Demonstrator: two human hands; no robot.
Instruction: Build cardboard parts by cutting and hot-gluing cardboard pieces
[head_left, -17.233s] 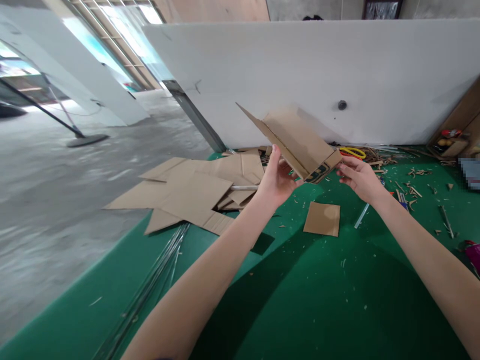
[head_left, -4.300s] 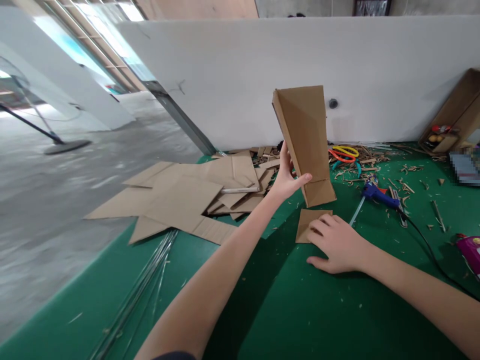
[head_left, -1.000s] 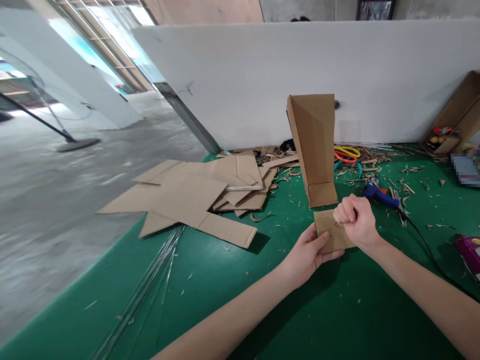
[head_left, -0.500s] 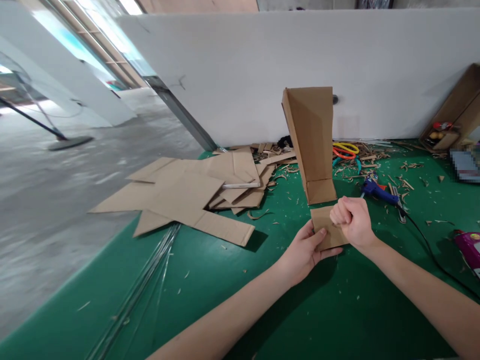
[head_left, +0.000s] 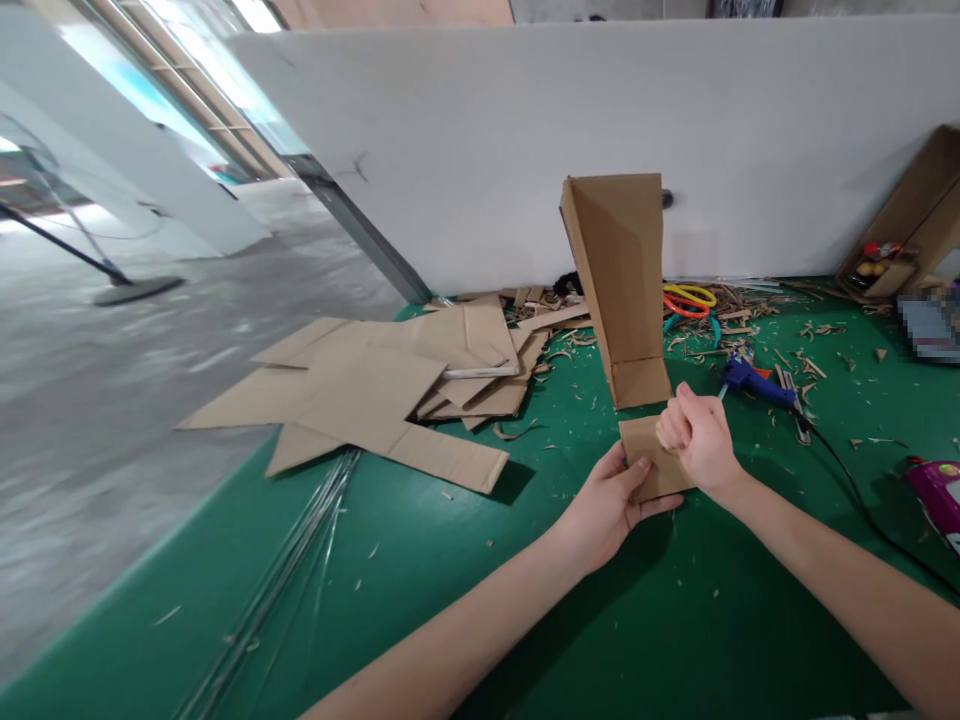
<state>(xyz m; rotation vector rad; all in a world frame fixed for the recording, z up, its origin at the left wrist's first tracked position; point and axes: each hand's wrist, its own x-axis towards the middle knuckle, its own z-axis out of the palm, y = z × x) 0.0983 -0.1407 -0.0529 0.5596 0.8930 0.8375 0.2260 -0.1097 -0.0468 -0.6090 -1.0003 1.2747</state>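
A small square of brown cardboard [head_left: 646,470] is in my left hand [head_left: 611,500], the thumb on its upper face and the fingers under it. Over the right part of that piece is my right hand [head_left: 699,437], curled into a fist; what lies inside the fist, if anything, is hidden. Just behind the square stands a tall, open-fronted cardboard box [head_left: 626,270], upright on the green table [head_left: 465,590]. To the right of my fist lies a blue hot glue gun [head_left: 756,384] with a black cord.
Flat cardboard sheets [head_left: 360,385] are piled at the left, near clear thin sticks [head_left: 300,540]. Colored rings [head_left: 690,300] and cardboard scraps lie along the white wall panel [head_left: 465,140]. A purple packet [head_left: 937,495] and another cardboard box [head_left: 911,215] are at the right.
The fist has shifted very slightly to the left and tilted a little over the cardboard square. My left hand keeps its hold; the view has moved slightly.
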